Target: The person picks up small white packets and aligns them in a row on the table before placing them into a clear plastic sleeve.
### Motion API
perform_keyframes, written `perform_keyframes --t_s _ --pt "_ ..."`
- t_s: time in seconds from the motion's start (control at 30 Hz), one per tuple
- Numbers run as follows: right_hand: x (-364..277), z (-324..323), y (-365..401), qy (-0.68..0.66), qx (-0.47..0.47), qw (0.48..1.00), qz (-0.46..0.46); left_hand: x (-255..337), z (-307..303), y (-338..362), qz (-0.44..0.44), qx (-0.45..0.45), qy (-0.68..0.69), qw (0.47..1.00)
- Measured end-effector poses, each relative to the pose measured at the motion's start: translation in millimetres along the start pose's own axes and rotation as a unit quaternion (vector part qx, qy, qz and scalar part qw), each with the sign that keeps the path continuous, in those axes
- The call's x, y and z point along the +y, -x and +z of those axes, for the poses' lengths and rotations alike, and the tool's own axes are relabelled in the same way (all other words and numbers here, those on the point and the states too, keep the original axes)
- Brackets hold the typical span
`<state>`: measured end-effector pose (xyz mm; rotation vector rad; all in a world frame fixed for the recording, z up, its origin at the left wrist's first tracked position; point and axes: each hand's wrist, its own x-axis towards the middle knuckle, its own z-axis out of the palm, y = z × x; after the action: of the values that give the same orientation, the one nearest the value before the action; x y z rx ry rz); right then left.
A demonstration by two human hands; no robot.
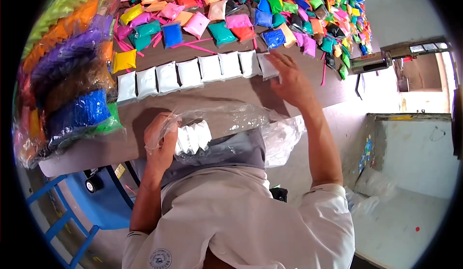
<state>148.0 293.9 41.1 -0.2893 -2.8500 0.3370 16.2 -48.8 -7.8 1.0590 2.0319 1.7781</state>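
Note:
In the head view, several white packets (166, 76) lie side by side in a row on the brown table (226, 91). At the right end of that row, my right hand (289, 82) touches the last white packet (266, 66), its fingers stretched out and apart. Near the table's front edge my left hand (162, 141) is wrapped round the left end of a clear plastic bag (236, 117). Inside the bag, right beside my left hand, stands a stack of white packets (194, 138). The bag's loose part spreads to the right over my lap.
Colourful small packets (210, 23) are heaped across the back of the table. Bags of orange, purple and blue packets (79, 112) stand at the left. A blue metal frame (60, 221) is at lower left. More clear plastic (284, 139) hangs at the front edge.

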Motion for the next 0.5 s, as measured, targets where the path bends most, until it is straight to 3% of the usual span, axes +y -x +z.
perform_keyframes --t_s 0.2,0.3,0.4,0.5 --pt "6.6 19.7 0.8 -0.011 0.040 0.999 -0.013 -1.8 1.4 -1.4 0.015 0.008 0.002 1.000" --pt "9.6 24.2 -1.2 -0.036 0.112 0.993 0.027 1.6 0.0 -2.3 -0.001 0.003 -0.010 1.000" --pt "-9.1 12.3 -5.6 -0.066 0.110 0.990 0.060 4.1 1.0 -2.3 -0.003 0.011 -0.007 1.000" --pt "-11.7 21.3 -15.2 -0.026 0.114 0.992 -0.056 4.0 -0.3 -2.4 -0.014 0.006 -0.003 1.000"
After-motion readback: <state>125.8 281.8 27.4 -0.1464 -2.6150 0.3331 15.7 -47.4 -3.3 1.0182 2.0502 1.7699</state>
